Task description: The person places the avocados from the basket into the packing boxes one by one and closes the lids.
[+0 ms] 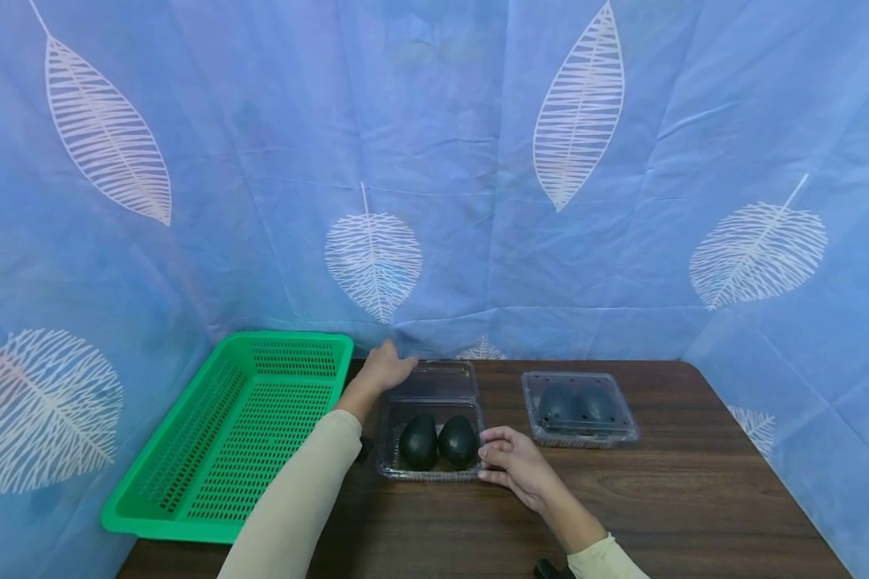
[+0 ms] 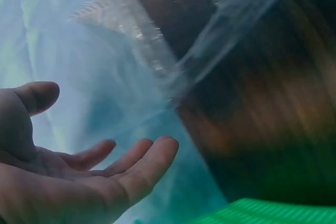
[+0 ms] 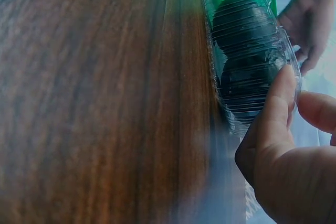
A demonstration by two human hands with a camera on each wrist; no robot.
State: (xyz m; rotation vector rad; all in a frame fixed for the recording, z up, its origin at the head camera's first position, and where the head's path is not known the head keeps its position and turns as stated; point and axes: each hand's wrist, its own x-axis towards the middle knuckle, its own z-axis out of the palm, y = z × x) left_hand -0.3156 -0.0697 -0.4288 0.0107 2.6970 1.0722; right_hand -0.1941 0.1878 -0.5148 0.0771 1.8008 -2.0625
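Observation:
An open clear plastic clamshell box (image 1: 430, 476) stands on the table with two dark green avocados (image 1: 418, 442) side by side in its base. Its lid (image 1: 443, 379) is folded back toward the curtain. My left hand (image 1: 385, 368) is by the lid's left side; in the left wrist view its fingers (image 2: 149, 169) are spread and loosely bent, with nothing between them. At the base's right side, my right hand (image 1: 517, 466) pinches the rim. The right wrist view shows a finger (image 3: 281, 95) against the ribbed wall and the thumb across the rim.
A green perforated plastic basket (image 1: 261, 434) stands left of the box. To the right is a closed clamshell box (image 1: 581, 408) with two dark avocados inside. A blue leaf-patterned curtain (image 1: 442, 161) hangs behind the brown wooden table (image 1: 666, 482).

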